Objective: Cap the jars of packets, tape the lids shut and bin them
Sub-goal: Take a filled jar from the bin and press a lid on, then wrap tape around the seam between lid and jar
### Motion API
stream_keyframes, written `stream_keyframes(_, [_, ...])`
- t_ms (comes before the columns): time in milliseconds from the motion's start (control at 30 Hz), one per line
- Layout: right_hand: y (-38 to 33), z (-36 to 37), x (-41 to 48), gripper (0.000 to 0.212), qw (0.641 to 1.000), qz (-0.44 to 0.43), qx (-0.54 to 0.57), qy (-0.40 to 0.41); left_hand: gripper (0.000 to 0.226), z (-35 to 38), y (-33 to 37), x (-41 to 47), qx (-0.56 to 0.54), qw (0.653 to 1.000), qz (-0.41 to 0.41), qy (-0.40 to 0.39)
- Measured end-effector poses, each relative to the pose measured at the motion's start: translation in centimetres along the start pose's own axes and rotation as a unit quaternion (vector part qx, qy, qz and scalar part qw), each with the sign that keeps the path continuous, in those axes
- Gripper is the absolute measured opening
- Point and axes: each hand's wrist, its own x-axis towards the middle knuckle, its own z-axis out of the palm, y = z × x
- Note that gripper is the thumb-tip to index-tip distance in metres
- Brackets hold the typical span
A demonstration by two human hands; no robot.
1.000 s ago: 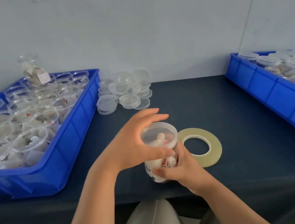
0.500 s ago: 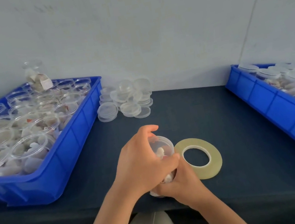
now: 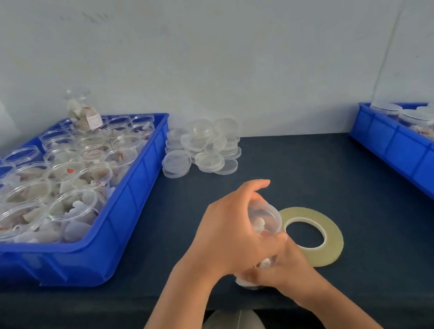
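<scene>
A clear plastic jar of packets point(image 3: 266, 222) with its lid on stands at the table's near edge. My left hand point(image 3: 232, 236) wraps over its top and left side. My right hand point(image 3: 282, 268) grips its lower part from the right. Most of the jar is hidden behind both hands. A flat roll of yellowish tape point(image 3: 315, 234) lies on the dark table just right of the jar. Loose clear lids point(image 3: 202, 149) are stacked at the back.
A blue bin point(image 3: 131, 207) at the left holds several open jars of packets, with one capped jar point(image 3: 82, 112) on top at its back. Another blue bin point(image 3: 416, 159) at the right holds several capped jars. A wall stands close behind the table.
My left hand has come down from the jar's lid and closed round its top and side. The jar now sits lower in view, more covered by both hands.
</scene>
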Motion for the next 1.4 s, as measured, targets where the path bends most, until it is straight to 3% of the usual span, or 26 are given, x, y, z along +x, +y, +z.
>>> stream_keyframes(167, [0.1, 0.1, 0.2, 0.043, 0.999, -0.030, 0.015, -0.019, 0.085, -0.4, -0.2, 0.3, 0.012, 0.999, 0.024, -0.026])
stream_keyframes(300, [-0.5, 0.8, 0.4, 0.071, 0.999, -0.028, 0.000, -0.017, 0.090, -1.5, -0.7, 0.9, 0.021, 0.999, 0.024, -0.041])
stream_keyframes(367, [-0.8, 0.4, 0.0, 0.086, 0.996, -0.009, -0.088, -0.021, 0.092, -2.0, -1.3, 1.1, 0.017, 0.999, 0.014, -0.037])
stream_keyframes(467, [-1.1, -1.7, -1.2, 0.093, 0.945, 0.008, -0.326, 0.012, 0.089, -2.4, -2.7, 1.6, 0.015, 1.000, 0.004, -0.010])
stream_keyframes(633, [-0.8, -7.6, -2.2, 0.087, 0.836, 0.109, -0.538, -0.009, 0.084, -1.9, -3.6, 2.4, 0.013, 0.999, 0.013, -0.036])
stream_keyframes(733, [-0.6, -9.2, -2.7, 0.066, 0.807, 0.125, -0.575, -0.059, 0.078, -1.0, -3.9, 2.4, 0.009, 0.998, 0.034, -0.060])
stream_keyframes(833, [-1.0, -8.7, -3.3, 0.047, 0.795, 0.100, -0.597, -0.034, 0.080, -0.7, -3.9, 2.4, 0.017, 0.997, 0.058, -0.040])
stream_keyframes(933, [-1.7, -7.6, -4.2, 0.040, 0.821, 0.085, -0.564, 0.021, 0.092, -1.1, -3.3, 1.9, 0.062, 0.992, 0.099, 0.052])
stream_keyframes(1000, [-2.3, -7.0, -5.2, 0.042, 0.861, 0.081, -0.497, 0.067, 0.073, -0.9, -2.4, 0.3, 0.059, 0.974, 0.115, 0.186])
stream_keyframes(1067, [-2.9, -6.2, -6.8, 0.044, 0.897, 0.066, -0.424, 0.108, 0.047, 0.4, -1.0, -2.2, 0.002, 0.957, 0.114, 0.268])
stream_keyframes(1133, [-3.5, -5.0, -8.4, 0.043, 0.924, 0.043, -0.352, 0.142, 0.033, 2.0, 0.6, -4.9, -0.055, 0.960, 0.101, 0.254])
stream_keyframes(1200, [-3.9, -3.9, -9.9, 0.039, 0.935, 0.016, -0.319, 0.154, 0.041, 3.4, 2.2, -6.8, -0.097, 0.975, 0.056, 0.191])
stream_keyframes(1300, [-4.1, -2.9, -11.8, 0.040, 0.931, -0.035, -0.326, 0.161, 0.053, 4.5, 3.8, -8.2, -0.176, 0.976, 0.009, 0.129])
stream_keyframes(1400, [-4.3, -2.3, -13.0, 0.038, 0.930, -0.040, -0.321, 0.174, 0.039, 4.1, 4.3, -8.8, -0.270, 0.956, -0.026, 0.114])
